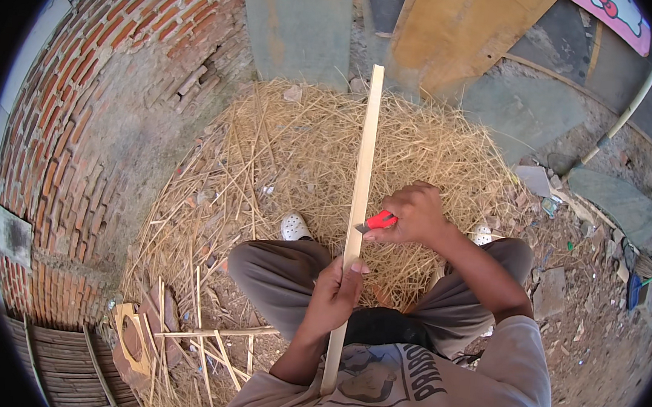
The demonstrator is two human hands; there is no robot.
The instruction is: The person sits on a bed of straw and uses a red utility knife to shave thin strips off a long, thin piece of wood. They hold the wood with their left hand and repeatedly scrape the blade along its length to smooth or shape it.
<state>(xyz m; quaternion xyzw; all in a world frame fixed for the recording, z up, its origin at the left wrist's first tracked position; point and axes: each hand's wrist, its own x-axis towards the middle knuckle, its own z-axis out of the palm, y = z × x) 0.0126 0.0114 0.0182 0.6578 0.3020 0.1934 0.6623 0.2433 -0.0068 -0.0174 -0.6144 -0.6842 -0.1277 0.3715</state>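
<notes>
A long, pale strip of split wood or bamboo [364, 161] runs upright through the middle of the view, its near end against my shirt. My left hand [337, 289] is closed round its lower part, thumb across the face. In my right hand [416, 216] is a red utility knife [380, 221], gripped with the fingers wrapped over its handle. The dark blade points left and meets the strip's right edge, above my left hand. My crossed legs lie on both sides of the strip.
A thick heap of dry shavings [307, 153] covers the ground before me. Several thin sticks [200, 331] and a cut wooden board [131, 337] lie at lower left. A brick wall [79, 163] rises on the left; grey and brown panels [297, 27] lean at the back.
</notes>
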